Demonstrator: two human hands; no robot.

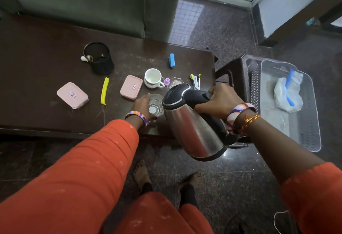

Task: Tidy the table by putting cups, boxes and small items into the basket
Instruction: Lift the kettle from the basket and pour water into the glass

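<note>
While the right hand (221,102) grips the kettle (194,122) handle at the table's (46,52) near right edge and the left hand (143,106) cups the glass (155,105) beside it, lift the glass straight, keep it upright, carry right to the basket (311,115).

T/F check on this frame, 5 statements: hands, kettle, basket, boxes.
1. The right hand grips the kettle by its handle. True.
2. The left hand holds the white mug. False: its fingers are at the clear glass; the white mug stands untouched behind it.
3. The basket holds a plastic bag. True.
4. Both pink boxes are in the basket. False: the pink boxes lie on the table.
5. The kettle's lid is open. False: it is shut.
</note>
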